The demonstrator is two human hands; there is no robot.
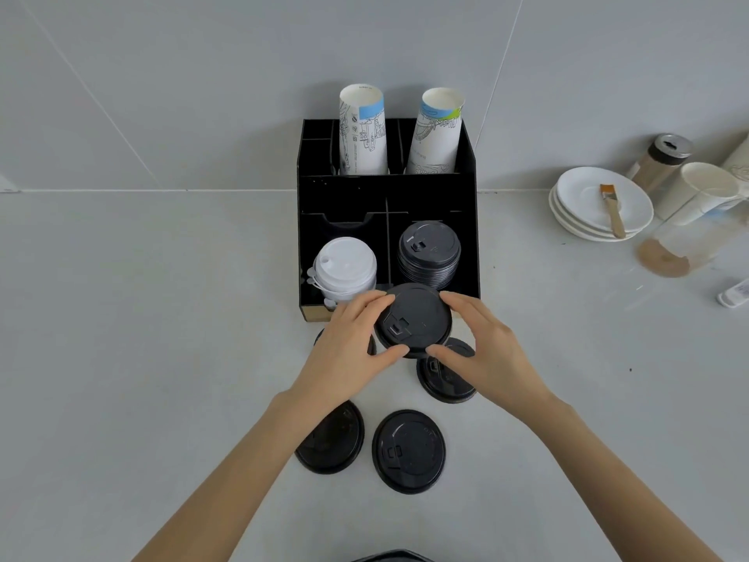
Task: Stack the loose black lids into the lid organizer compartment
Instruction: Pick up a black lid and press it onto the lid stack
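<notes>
Both hands hold one black lid (413, 320) just in front of the black organizer (344, 192). My left hand (350, 348) grips its left rim and my right hand (484, 352) grips its right rim. A stack of black lids (429, 251) fills the organizer's front right compartment. Loose black lids lie on the counter: one (408, 451) near the middle, one (332, 440) partly under my left forearm, one (444, 379) partly under my right hand. Another dark lid (371, 346) is mostly hidden beneath my left hand.
White lids (344, 267) are stacked in the front left compartment. Two sleeves of paper cups (362, 129) stand in the organizer's back slots. At the right are stacked white saucers (600, 204) with a brush (612, 208), a shaker jar (660, 160) and paper cups (701, 192).
</notes>
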